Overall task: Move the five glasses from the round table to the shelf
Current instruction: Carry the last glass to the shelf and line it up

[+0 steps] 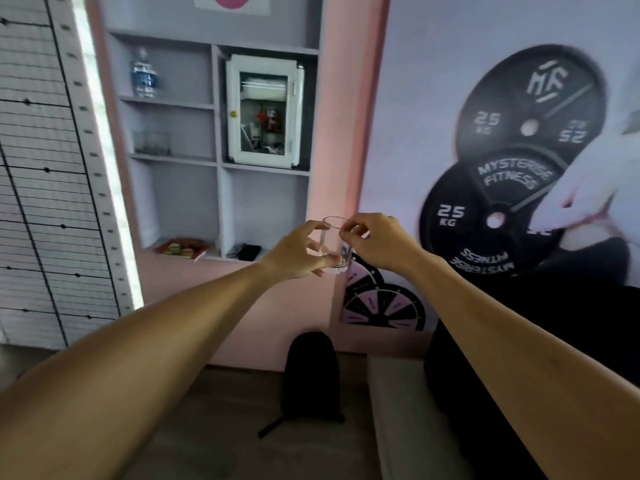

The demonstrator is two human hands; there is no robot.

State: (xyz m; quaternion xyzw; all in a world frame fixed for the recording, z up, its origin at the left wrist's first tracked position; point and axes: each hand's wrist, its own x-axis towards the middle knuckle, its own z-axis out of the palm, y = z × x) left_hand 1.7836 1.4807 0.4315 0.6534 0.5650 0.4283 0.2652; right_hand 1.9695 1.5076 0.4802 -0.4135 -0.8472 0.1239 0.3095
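A clear drinking glass (335,242) is held upright in the air in front of me. My left hand (298,254) grips its lower part and base. My right hand (375,239) pinches its rim from the right. Ahead on the left is the wall shelf (173,157), and on its second board stand several clear glasses (152,142), close together. The round table is out of view.
A water bottle (143,74) stands on the top shelf board. A white glass-door cabinet (265,110) fills the right compartment. A red book (181,249) and a dark object (247,251) lie on the bottom board. A black backpack (310,375) leans against the wall below.
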